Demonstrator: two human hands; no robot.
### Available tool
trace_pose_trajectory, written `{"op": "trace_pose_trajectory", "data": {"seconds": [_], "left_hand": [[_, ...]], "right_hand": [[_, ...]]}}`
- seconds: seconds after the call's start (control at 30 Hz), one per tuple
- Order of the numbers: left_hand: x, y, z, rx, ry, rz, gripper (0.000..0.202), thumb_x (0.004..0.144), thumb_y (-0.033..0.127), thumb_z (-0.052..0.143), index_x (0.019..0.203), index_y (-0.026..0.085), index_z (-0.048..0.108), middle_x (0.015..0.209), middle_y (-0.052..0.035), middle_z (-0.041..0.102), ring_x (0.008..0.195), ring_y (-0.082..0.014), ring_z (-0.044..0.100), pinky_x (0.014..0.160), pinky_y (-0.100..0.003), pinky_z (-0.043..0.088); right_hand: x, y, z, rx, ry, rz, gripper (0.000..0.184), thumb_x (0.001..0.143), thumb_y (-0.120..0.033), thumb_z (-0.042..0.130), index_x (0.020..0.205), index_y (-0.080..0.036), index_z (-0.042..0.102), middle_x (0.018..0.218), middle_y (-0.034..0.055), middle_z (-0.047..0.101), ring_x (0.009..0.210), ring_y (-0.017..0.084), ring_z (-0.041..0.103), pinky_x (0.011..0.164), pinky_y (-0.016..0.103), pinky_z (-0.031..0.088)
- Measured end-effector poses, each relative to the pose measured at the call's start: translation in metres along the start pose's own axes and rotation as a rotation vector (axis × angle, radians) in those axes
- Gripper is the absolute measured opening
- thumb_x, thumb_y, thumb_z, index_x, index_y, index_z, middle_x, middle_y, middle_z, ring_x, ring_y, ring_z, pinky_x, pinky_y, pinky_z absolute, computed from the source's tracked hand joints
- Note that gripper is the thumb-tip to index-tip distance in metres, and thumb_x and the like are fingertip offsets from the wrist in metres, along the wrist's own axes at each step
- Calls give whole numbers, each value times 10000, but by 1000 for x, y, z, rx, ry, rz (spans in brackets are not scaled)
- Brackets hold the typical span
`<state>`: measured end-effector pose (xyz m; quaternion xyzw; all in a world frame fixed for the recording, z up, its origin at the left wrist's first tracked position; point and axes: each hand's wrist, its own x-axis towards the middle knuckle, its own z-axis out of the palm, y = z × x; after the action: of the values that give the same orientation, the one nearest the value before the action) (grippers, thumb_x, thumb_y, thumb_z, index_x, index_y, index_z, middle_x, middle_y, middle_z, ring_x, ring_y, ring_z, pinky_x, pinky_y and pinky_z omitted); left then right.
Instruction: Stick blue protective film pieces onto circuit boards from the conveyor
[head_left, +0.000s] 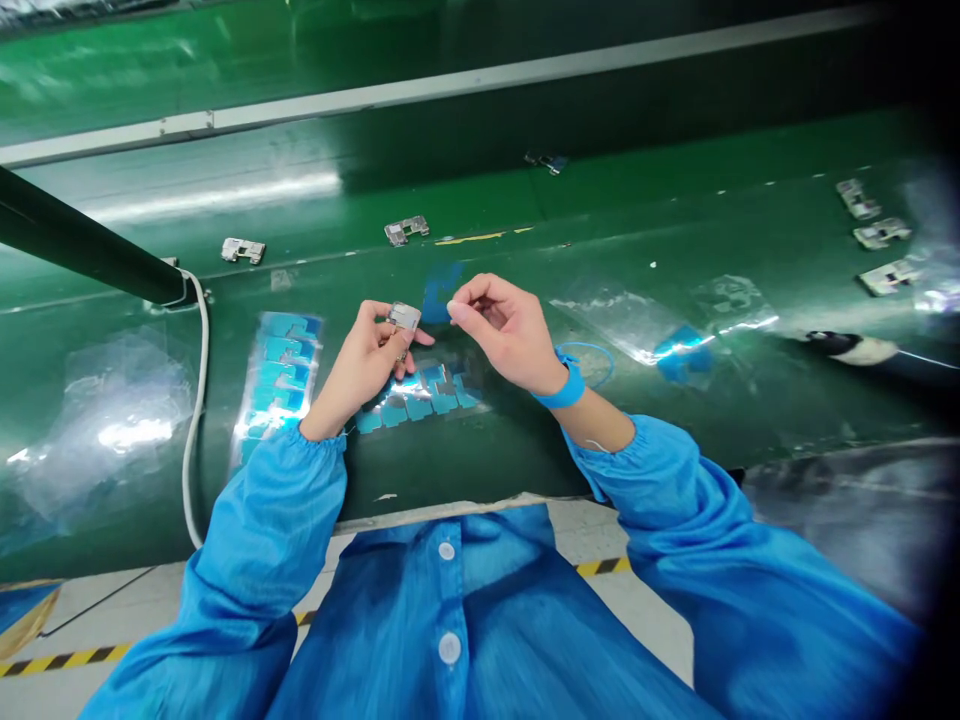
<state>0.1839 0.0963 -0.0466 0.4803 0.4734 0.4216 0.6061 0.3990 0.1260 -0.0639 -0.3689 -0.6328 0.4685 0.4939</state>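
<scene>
My left hand (369, 358) is closed on a small silver metal part (404, 316), held up between thumb and fingers. My right hand (504, 328) pinches a blue film sticker (437, 300) right beside that part, with a blue wrist strap (566, 390) on that wrist. Both hands hover over the green conveyor belt (525, 440). Under them lies a sheet of blue stickers (420, 398). A second sheet of blue stickers (279, 378) lies to the left of my left hand.
More silver parts lie on the belt: one at far left (242, 250), one at centre (406, 230), several at far right (881, 234). Clear plastic bags (112, 425) lie at left and right (660, 325). A white cable (196, 400) hangs at left. A black-white tool (851, 347) lies at right.
</scene>
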Motion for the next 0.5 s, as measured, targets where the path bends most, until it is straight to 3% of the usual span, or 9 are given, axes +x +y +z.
{"op": "trace_pose_trajectory", "data": {"seconds": [0.1,0.17,0.3,0.37,0.5], "left_hand": [[-1,1,-3,162,-44,-40,235,960,263,838,955,186,615,716,2,708,522,-96,611,464,-202,449],[0,1,-3,127,16,-10,256,876,277,929,926,166,704,671,9,679,537,-91,600,481,-199,432],[6,-3,-1,-188,207,82,418,737,302,1038,1068,179,815,873,-21,782,715,-100,688,642,-199,552],[8,-6,0,-290,230,65,380,743,365,1041,993,174,830,909,-28,786,774,-102,701,714,-204,592],[8,-7,0,-250,273,51,356,811,453,1005,958,182,827,934,-34,787,773,-112,693,711,-223,635]], "right_hand": [[-1,3,-1,-10,-58,-79,286,1071,-510,747,1029,-231,700,1136,60,769,1141,229,757,911,370,562],[-3,2,0,-24,-106,-96,261,1083,-487,736,1048,-233,690,1182,70,784,1209,243,766,965,386,577],[-6,-2,5,33,-131,1,358,1056,-574,748,1034,-226,666,1144,82,811,1081,224,781,954,391,623],[-7,-2,7,81,-144,51,401,1033,-606,766,1026,-218,663,1132,87,819,995,200,767,925,376,638],[-5,-1,9,115,-77,58,430,996,-620,810,999,-211,678,1088,75,804,858,157,711,852,335,634]]}}
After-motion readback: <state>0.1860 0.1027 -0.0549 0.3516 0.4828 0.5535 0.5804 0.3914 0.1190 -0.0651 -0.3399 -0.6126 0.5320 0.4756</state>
